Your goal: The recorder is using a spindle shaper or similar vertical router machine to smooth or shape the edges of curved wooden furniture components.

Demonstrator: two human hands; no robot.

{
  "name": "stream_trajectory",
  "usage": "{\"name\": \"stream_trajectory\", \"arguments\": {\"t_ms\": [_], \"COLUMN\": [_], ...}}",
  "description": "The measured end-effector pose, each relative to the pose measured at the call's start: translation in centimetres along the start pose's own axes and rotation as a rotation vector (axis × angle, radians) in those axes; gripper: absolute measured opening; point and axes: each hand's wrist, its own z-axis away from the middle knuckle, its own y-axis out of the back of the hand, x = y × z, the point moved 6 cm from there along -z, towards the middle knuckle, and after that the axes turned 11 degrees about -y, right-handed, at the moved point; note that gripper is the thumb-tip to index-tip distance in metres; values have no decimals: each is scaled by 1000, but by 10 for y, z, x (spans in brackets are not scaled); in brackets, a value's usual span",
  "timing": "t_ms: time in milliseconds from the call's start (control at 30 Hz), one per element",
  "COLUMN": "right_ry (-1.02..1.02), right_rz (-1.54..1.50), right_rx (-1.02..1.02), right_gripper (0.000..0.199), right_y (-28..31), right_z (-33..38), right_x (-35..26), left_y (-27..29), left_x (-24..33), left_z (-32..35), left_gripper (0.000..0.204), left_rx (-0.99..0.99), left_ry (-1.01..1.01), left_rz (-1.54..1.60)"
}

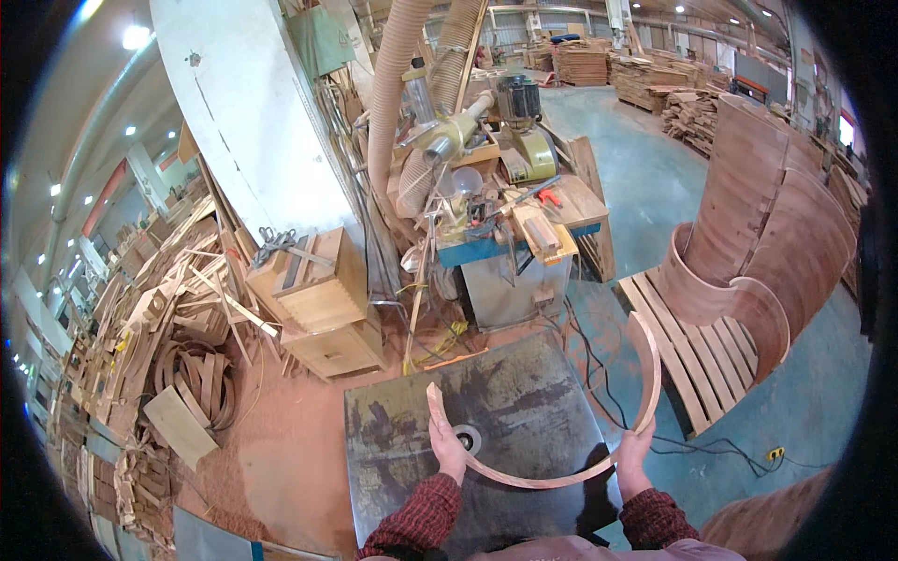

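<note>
A C-shaped curved strip of wood (538, 483) spans between my two hands, its open side facing away from me. My left hand (448, 451) grips it on the left, below its left end, and my right hand (634, 458) grips its right side, where the other end rises beyond the hand. Under the strip lies the dark, worn metal table (505, 393) of a machine. A round fitting with a dark centre (466, 439) is set in that tabletop, just right of my left hand. Whether the strip touches the table, I cannot tell.
Tools crowd a second machine (510, 290) ahead. Slatted wood (687, 360) bearing tall curved panels (748, 187) stands right. Cables (720, 446) cross the floor. Wooden boxes (323, 290) and heaped offcuts (187, 374) lie left; sawdust covers the floor there.
</note>
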Motion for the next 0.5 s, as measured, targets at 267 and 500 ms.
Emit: {"name": "stream_trajectory", "arguments": {"t_ms": [267, 500], "right_ry": [47, 26], "right_rz": [14, 73], "right_rx": [28, 88], "right_gripper": [76, 76], "right_y": [-26, -56], "right_z": [5, 0], "right_x": [-8, -7], "left_y": [2, 4], "left_x": [-12, -22], "left_z": [-23, -55], "left_gripper": [50, 49], "left_rx": [-14, 5], "left_ry": [-2, -35], "left_rz": [23, -17]}}
